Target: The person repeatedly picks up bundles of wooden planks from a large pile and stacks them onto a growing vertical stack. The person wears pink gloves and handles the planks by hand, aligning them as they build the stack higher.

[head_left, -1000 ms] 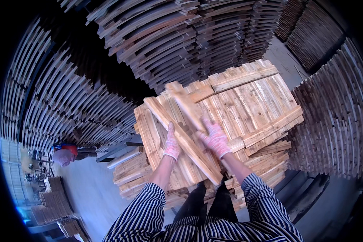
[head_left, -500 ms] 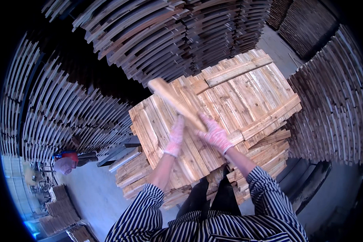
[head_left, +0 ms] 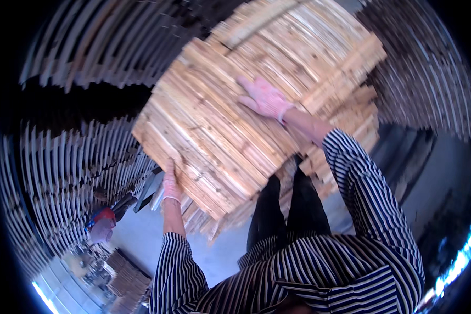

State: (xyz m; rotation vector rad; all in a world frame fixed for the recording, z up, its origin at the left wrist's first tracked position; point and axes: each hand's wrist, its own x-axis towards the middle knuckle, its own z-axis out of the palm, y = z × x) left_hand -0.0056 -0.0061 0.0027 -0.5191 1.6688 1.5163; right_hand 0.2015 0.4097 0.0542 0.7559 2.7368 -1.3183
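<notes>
A broad layer of light wooden boards [head_left: 214,141] lies side by side on top of a wood stack in front of me. My right hand [head_left: 267,99], in a pink and white knitted glove, rests on the boards with its fingers spread, holding nothing. At the left edge of the layer is my left hand [head_left: 171,180], gloved alike. It stands upright against the board ends with its fingers stretched out; part of the fingers is blurred. Two crosswise battens, a far batten [head_left: 261,22] and a near batten [head_left: 345,70], lie over the boards on the right part.
Tall racks of stacked planks rise on the left [head_left: 78,178], at the back [head_left: 110,47] and on the right [head_left: 424,63]. A person [head_left: 102,222] in a pale hat is at the lower left, near a brown pile [head_left: 125,282]. Grey floor [head_left: 214,254] shows below the stack.
The short wooden piece between my hands is out of them; I cannot pick it out among the boards. My left hand moved left to the stack's edge, my right spread over the boards. The view turned.
</notes>
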